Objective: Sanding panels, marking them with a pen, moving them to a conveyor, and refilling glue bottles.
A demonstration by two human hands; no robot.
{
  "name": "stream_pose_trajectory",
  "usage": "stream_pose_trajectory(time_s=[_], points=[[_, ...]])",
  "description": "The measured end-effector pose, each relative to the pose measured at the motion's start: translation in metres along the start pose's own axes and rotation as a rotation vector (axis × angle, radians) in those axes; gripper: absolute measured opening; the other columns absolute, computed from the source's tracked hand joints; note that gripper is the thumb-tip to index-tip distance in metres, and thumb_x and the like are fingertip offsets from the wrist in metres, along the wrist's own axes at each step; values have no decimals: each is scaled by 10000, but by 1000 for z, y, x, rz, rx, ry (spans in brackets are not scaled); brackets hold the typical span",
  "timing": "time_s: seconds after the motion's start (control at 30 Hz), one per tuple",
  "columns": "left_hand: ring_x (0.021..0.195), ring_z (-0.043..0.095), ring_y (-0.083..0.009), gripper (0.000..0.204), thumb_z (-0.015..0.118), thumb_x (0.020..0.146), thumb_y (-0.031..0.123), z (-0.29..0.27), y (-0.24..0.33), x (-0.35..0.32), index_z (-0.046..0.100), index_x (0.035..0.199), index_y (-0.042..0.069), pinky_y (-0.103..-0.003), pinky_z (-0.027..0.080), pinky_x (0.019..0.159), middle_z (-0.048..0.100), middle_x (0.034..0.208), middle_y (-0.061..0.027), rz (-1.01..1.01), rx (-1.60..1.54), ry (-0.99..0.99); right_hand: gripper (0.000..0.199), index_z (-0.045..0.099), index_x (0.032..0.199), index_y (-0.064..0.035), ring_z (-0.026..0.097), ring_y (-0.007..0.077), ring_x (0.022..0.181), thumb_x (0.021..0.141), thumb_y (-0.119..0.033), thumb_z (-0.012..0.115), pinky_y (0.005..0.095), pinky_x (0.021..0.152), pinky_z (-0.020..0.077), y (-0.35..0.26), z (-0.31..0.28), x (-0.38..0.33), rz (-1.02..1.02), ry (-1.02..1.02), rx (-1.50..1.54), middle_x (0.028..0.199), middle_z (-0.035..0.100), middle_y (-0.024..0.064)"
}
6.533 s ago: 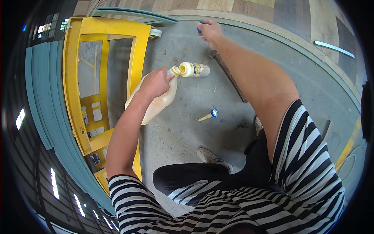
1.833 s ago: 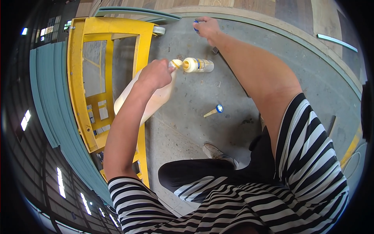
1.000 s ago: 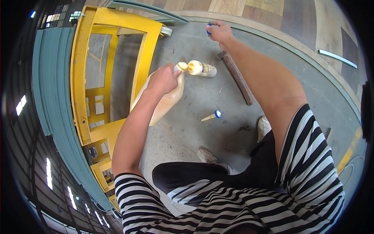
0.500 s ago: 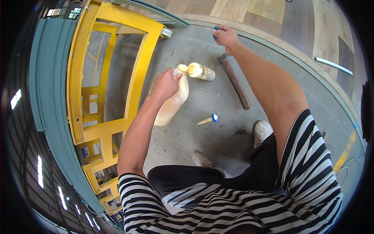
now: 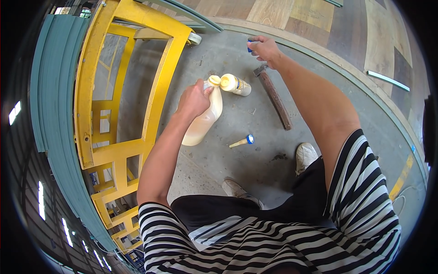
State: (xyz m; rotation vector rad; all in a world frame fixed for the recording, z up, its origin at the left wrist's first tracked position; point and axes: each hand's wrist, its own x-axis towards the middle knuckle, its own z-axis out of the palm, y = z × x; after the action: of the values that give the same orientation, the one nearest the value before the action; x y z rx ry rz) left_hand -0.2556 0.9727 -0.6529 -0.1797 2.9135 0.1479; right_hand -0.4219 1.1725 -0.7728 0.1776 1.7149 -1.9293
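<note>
My left hand (image 5: 194,99) is closed around the handle at the neck of a large translucent jug (image 5: 200,126) holding pale liquid. The jug's uncapped yellowish mouth almost meets, or touches, the open mouth of a smaller white bottle (image 5: 240,86). Whether that bottle stands or leans I cannot tell. Farther off to the right, my right hand (image 5: 264,49) pinches a small blue cap (image 5: 249,46). Below that hand a hammer (image 5: 275,99) with a worn brown handle lies on the floor. A blue-collared nozzle (image 5: 242,141) with a pale tapered tip lies between the jug and my feet.
A yellow metal frame cart (image 5: 157,91) with a white caster (image 5: 195,39) stands close on the left, carrying long green-grey strips (image 5: 57,91). Wood-look plank flooring (image 5: 310,25) borders the grey concrete (image 5: 214,166) at the far side. A light strip (image 5: 388,81) lies on the planks.
My right hand has come slightly nearer, with its fingers turned a little, still holding the blue cap. My left hand keeps its grip on the jug. The whole view has shifted slightly.
</note>
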Motion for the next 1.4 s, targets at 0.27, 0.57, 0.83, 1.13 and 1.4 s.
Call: stream_pose_trajectory(time_s=[0.27, 0.57, 0.83, 1.13, 1.4], points=[[847, 617, -469, 280, 567, 929, 233, 1, -1, 0, 545, 953, -44, -518, 480, 738, 638, 873, -305, -25, 18, -33, 289, 614, 1144, -144, 578, 126, 840, 886, -262, 669, 322, 723, 448, 1, 2, -4, 13, -159, -71, 956, 636, -7], [838, 621, -466, 271, 566, 930, 222, 4, -1, -1, 545, 947, -48, -513, 482, 735, 639, 869, -303, -3, 3, -18, 315, 607, 1167, -127, 592, 138, 855, 883, -246, 673, 320, 723, 456, -2, 5, -6, 7, -207, -99, 986, 640, 11], [851, 618, -471, 274, 577, 922, 225, 8, 0, -2, 545, 948, -46, -516, 482, 740, 640, 875, -299, -10, -38, 4, 327, 606, 1164, -125, 609, 134, 846, 872, -245, 689, 304, 690, 470, -3, 5, -8, 8, -232, -92, 977, 649, 19], [809, 584, -513, 250, 570, 924, 207, 14, -4, -3, 528, 933, -39, -548, 452, 698, 604, 796, -324, 8, -77, 58, 272, 620, 1098, -128, 599, 127, 785, 859, -229, 700, 303, 665, 466, -3, 7, -9, -3, -326, -70, 919, 651, 9], [825, 599, -499, 258, 575, 922, 211, 15, -1, -4, 529, 952, -41, -539, 465, 716, 617, 829, -324, -20, -69, 40, 272, 634, 1078, -155, 601, 128, 765, 833, -232, 723, 303, 634, 461, -8, 13, -17, -15, -350, -131, 904, 660, -4]])
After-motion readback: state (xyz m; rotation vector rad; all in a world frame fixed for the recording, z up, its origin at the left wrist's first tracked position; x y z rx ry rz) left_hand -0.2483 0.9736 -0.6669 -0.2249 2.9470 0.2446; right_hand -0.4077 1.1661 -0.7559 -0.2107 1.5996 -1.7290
